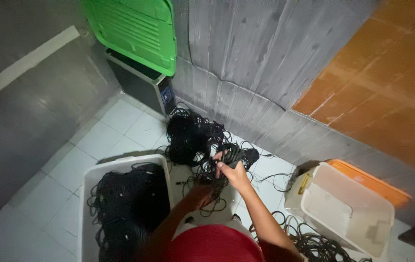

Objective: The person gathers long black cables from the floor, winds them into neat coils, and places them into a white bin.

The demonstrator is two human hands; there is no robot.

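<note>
My right hand (233, 171) is closed around a bundle of black cable (234, 155), holding it up over the tiled floor. Loops from this bundle hang down to my left hand (202, 191), which grips the lower strands. Just beyond both hands a big tangled pile of black cables (190, 136) lies on the floor near the wall. To the left of my left arm stands a white plastic bin (91, 179) filled with more coiled black cables (127, 208).
An open white bin (348, 213) with an orange lid (370, 182) behind it stands at the right. Loose cables (314, 245) lie at its foot. A green lid (137, 31) leans over a dark box (142, 82) in the far corner. Grey plank wall behind.
</note>
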